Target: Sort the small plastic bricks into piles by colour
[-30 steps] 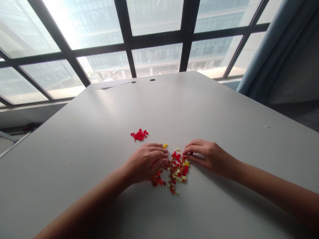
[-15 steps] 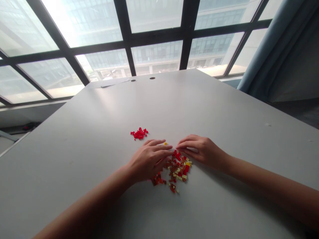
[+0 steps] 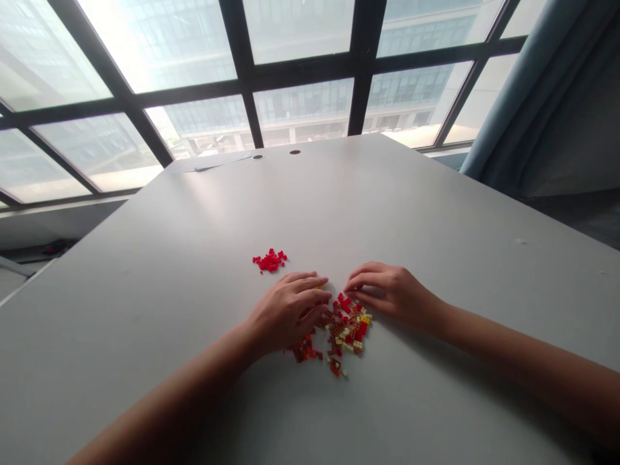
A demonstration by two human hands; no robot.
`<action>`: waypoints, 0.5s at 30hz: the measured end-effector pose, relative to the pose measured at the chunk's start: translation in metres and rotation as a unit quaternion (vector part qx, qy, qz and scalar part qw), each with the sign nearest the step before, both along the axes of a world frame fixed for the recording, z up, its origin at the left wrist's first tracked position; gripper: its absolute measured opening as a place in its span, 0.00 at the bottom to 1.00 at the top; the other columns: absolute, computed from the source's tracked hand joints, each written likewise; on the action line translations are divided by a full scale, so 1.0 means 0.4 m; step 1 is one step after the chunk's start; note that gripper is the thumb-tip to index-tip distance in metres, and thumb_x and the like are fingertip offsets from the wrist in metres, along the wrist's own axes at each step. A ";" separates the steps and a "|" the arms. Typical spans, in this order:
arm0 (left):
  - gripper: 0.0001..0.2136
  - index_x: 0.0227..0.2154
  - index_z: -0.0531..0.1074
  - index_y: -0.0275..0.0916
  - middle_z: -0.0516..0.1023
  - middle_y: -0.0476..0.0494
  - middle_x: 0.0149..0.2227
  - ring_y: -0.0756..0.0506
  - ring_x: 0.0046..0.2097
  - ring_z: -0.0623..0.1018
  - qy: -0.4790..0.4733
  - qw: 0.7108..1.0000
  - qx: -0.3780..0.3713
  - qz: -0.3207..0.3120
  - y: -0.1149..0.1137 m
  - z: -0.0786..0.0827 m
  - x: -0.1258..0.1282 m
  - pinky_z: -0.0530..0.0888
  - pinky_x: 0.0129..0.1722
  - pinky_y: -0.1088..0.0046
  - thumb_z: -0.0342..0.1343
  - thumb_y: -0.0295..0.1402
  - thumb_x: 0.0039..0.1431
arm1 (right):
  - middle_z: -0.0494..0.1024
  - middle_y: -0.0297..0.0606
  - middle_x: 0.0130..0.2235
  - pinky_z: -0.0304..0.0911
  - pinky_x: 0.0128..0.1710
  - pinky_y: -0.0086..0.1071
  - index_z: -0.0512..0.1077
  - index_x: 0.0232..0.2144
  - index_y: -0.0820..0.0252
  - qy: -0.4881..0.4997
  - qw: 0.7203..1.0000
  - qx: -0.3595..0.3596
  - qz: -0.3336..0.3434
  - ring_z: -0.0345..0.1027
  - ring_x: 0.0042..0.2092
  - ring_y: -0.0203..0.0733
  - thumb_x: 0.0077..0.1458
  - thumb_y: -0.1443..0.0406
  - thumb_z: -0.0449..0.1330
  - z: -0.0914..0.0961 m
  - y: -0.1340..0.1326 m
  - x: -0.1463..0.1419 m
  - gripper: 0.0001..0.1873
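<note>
A mixed pile of small toy bricks [image 3: 345, 329] in red, brown, cream, orange and yellow lies on the white table [image 3: 368, 206]. My left hand [image 3: 290, 307] rests over the pile's left side with its fingers stretched out, covering part of it. A yellow brick [image 3: 318, 288] shows between its fingers. At the pile's far right edge is my right hand [image 3: 385, 287], its thumb and fingertips drawn together beside some red bricks. Whatever is in that pinch is too small or hidden to make out. Farther off sits a separate heap of small red bricks [image 3: 270, 261].
Two round holes [image 3: 295, 152] and a flat grey sheet [image 3: 220, 164] are at the table's far end. Dark-framed windows [image 3: 305, 71] stand beyond it. A blue curtain [image 3: 518, 110] hangs at the right.
My left fingertips have drawn slightly back to the left, widening the gap between the hands. My right hand stays almost in place. The red heap looks unchanged.
</note>
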State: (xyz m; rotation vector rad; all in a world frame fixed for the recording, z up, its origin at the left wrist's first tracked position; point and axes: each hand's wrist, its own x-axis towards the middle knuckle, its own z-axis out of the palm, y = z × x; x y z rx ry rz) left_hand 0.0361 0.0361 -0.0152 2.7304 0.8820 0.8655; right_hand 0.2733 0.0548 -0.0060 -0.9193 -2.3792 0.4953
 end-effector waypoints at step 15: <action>0.06 0.34 0.77 0.42 0.75 0.43 0.34 0.48 0.35 0.74 -0.022 0.997 -0.064 0.039 -0.015 0.007 0.007 0.73 0.36 0.71 0.57 0.37 0.57 | 0.77 0.40 0.35 0.66 0.35 0.29 0.76 0.31 0.58 -0.029 0.998 -0.043 -0.021 0.71 0.34 0.38 0.57 0.63 0.55 0.020 -0.018 0.018 0.10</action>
